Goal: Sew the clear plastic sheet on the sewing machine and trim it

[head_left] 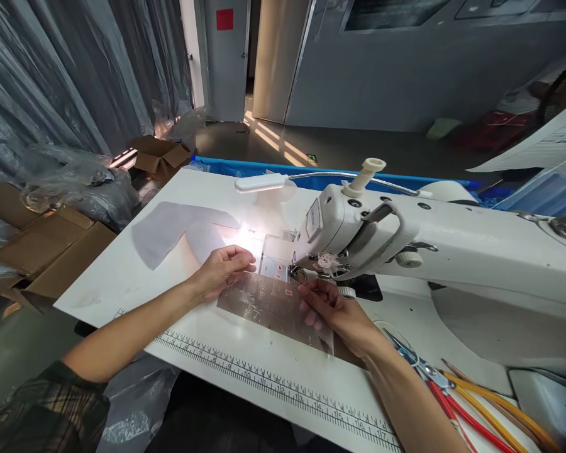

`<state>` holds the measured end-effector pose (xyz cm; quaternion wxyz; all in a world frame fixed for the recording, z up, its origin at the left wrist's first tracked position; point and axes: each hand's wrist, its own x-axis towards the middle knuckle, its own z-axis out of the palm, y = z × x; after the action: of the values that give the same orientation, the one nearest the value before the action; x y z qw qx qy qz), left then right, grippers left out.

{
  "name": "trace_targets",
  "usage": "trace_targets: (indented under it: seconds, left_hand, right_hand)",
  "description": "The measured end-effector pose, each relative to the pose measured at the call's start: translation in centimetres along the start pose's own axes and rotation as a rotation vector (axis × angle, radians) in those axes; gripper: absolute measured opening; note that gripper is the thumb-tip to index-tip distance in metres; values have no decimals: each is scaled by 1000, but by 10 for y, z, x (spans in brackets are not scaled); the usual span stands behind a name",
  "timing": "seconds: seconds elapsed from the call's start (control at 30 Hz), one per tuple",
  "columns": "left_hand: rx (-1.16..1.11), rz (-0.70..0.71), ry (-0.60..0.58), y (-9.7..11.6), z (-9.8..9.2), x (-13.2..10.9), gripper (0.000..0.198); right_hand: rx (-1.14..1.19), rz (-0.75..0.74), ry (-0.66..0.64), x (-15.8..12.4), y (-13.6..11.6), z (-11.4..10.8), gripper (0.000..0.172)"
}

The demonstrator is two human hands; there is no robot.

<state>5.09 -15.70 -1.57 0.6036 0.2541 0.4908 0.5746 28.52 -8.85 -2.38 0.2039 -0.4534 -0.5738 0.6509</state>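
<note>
A clear plastic sheet [264,307] lies just in front of the sewing machine's presser foot [294,272]. At its upper left corner, the fingertips of my left hand [224,270] are pinched together on the edge. My right hand [327,308] grips the sheet near its upper right, thumb on top, and several fingers show through the plastic. Beyond the sheet is the metal needle plate [271,267] with small red marks. The white sewing machine [353,220] stands over this spot, and a bright light glares left of the needle.
Grey cut pieces [163,229] lie on the white table's left side. A printed ruler scale [264,377] runs along the front edge. Scissors [419,365] and red- and yellow-handled tools [481,396] lie at right. A white lamp [261,182] extends behind. Cardboard boxes [66,245] stand left.
</note>
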Motion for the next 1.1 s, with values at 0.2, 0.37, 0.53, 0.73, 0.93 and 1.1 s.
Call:
trace_targets:
  seconds: [0.2, 0.37, 0.53, 0.73, 0.93, 1.1]
  left_hand:
    - [-324, -11, -78, -4, 5, -2, 21]
    - [-370, 3, -105, -7, 6, 1, 18]
    - [-201, -3, -20, -10, 4, -2, 13]
    - [313, -152, -259, -4, 7, -28, 24]
    - [1282, 736, -54, -2, 6, 4, 11]
    - [1498, 995, -466, -17, 5, 4, 31]
  right_hand:
    - [161, 55, 77, -1, -6, -2, 61]
    - [175, 46, 154, 6, -1, 1, 57]
    - [-130, 7, 146, 4, 6, -4, 50]
    - [-416, 79, -462, -25, -20, -27, 42]
    - [-855, -158, 177, 3, -14, -25, 29]
    - [-871, -227, 174, 3, -7, -28, 29]
